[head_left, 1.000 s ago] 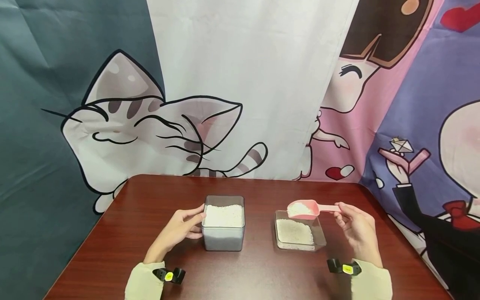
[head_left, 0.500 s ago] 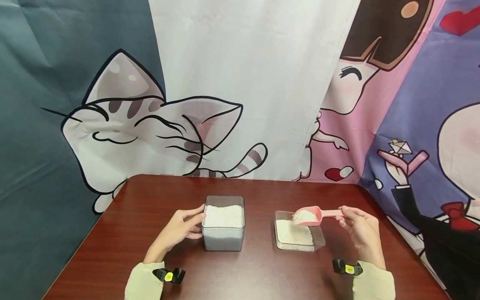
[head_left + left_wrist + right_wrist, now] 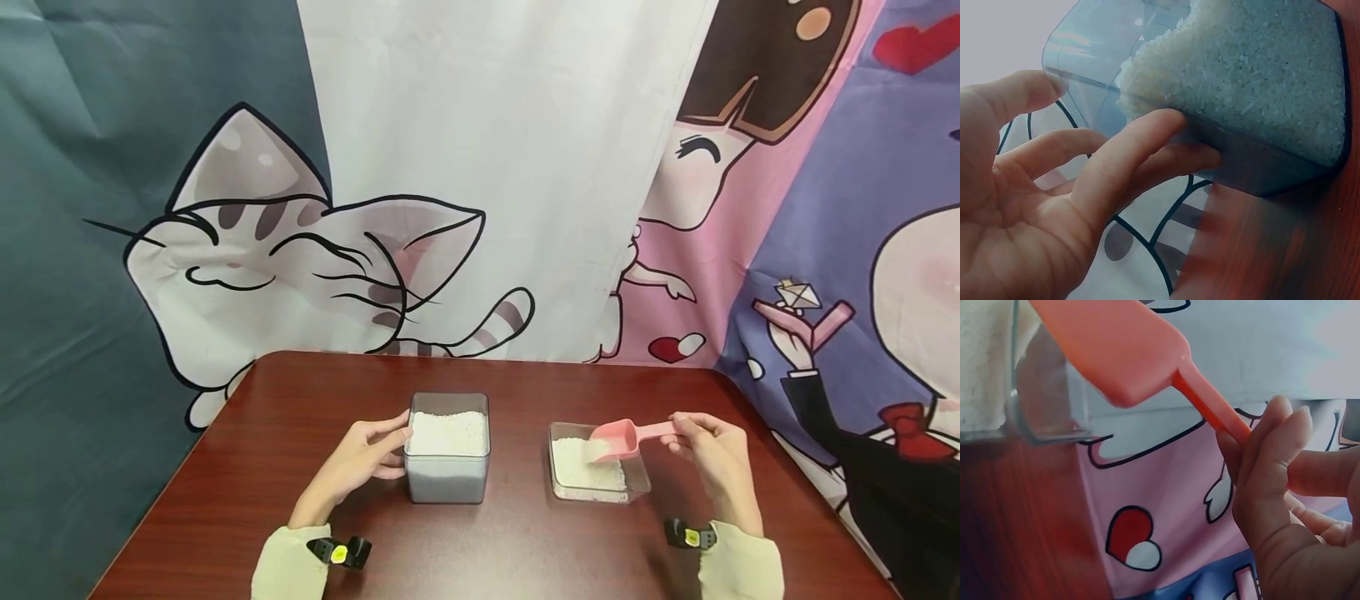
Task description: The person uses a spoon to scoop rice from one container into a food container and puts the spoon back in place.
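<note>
Tipped downward since the earlier frame, the pink scoop [image 3: 617, 439] now slants its mouth toward the white rice [image 3: 573, 471] in the shallow box [image 3: 643, 483], where before it lay nearly level with a heap in its bowl. Nearest are two pale sleeves [image 3: 738, 562], each with a black strap [image 3: 321, 547] bearing a yellow label. Beyond them, the right hand [image 3: 722, 462] pinches the end of the scoop's slender, smooth plastic handle, thumb and fingers closed on it. The left hand [image 3: 360, 454] stays loosely spread, its lightly bent fingers resting against the side of the deep container [image 3: 447, 481]. That vessel, squarish, round-cornered and of translucent grey-blue plastic, stands upright with a thick bed of rice [image 3: 450, 435]; the left wrist view resolves its slender grains and a slope falling away at one side. To its right, well apart, stands the shallow box, clear and low-walled; the scoop's bowl overlies its right portion, and whether the lip touches the rice cannot be told. Under both containers lies a glossy red-brown table [image 3: 525, 542] with streaked grain and rounded far corners. Farthest, a creased cloth backdrop [image 3: 510, 150] carries a printed striped cat [image 3: 225, 250] and cartoon figures on pink and purple grounds.
</note>
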### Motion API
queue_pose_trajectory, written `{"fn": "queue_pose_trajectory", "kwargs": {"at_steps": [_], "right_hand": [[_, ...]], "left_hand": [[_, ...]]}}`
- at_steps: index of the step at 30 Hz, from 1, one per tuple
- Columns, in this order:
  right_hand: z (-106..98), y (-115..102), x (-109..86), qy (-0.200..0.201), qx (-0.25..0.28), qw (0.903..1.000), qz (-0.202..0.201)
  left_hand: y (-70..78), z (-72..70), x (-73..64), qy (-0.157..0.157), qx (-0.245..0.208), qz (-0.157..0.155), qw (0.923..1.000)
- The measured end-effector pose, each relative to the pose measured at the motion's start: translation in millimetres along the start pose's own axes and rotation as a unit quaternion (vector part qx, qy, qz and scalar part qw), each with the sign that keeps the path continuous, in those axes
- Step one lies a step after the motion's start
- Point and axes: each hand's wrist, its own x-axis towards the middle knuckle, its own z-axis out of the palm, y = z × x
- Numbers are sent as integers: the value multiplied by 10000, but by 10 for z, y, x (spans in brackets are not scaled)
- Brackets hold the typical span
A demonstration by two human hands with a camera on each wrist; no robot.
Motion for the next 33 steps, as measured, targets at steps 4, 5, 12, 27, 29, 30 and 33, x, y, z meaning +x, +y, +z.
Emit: {"fn": "queue_pose_trajectory", "kwargs": {"at_steps": [4, 5, 12, 27, 29, 30, 33], "right_hand": [[211, -374, -233, 84, -221, 9997, -35], [277, -489, -310, 119, -273, 9995, -62], [532, -867, -563, 367, -1667, 9849, -306], [605, -877, -565, -323, -3076, 9302, -1975], [616, -879, -570, -368, -3165, 9251, -2065], [621, -879, -572, -381, -3187, 9239, -2081], [628, -878, -576, -355, -3189, 9247, -2049]], "left_hand": [[1, -4, -3, 3, -37, 27, 10000], [2, -6, -2, 8, -33, 38, 10000], [-3, -5, -3, 12, -41, 11, 10000], [27, 22, -25, 61, -2, -11, 10000], [29, 21, -27, 47, -3, -4, 10000], [30, 20, -27, 39, -1, -1, 10000], [22, 16, -25, 23, -10, 22, 10000]]}}
